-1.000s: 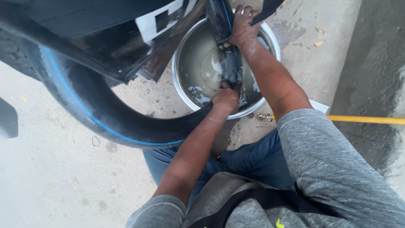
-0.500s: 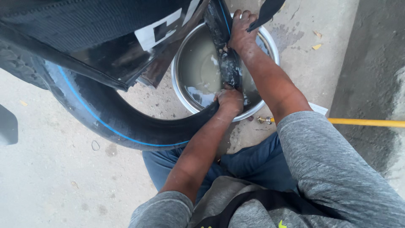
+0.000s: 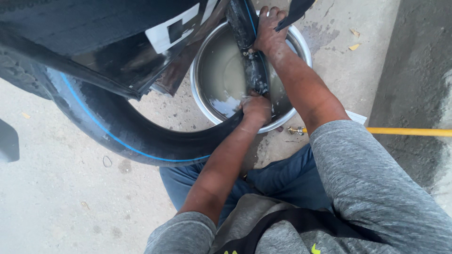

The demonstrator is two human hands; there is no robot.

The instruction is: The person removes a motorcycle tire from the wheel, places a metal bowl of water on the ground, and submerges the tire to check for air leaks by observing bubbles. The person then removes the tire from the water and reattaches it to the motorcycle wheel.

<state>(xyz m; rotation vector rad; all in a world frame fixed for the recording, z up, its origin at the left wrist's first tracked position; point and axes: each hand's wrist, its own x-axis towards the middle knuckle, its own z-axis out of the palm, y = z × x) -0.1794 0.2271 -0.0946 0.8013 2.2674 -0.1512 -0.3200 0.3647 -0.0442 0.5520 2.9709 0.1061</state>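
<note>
Black rubber was the whole story: an inflated inner tube [image 3: 141,136], marked with a thin blue line, looped from the concrete floor [image 3: 56,202] on the left up into a steel basin [image 3: 207,101] of cloudy water [image 3: 226,70]. The left hand [image 3: 256,107] was clamped around the tube at the near rim of the basin, fingers wrapped tight, wet to the wrist. The right hand [image 3: 269,30] was closed on the same tube at the far rim, knuckles up, so the stretch between the two hands sat pressed down into the water. That looked like the dunking step, with one section of tube held under and watched. From the way both hands pinned it, the section seemed fully dipped, though the water was too murky to show any sign on the rubber. A fair reading is that the next move called for both grips to slacken just enough to feed a fresh length of tube through the water, keeping it low and steady so the surface stayed readable. A dark glossy panel [image 3: 108,42] with a white patch hung over the upper left, hiding part of the tube. A yellow hose [image 3: 405,132] with a brass end lay on the floor just beside the basin, near the person's blue-trousered knee [image 3: 282,181].
</note>
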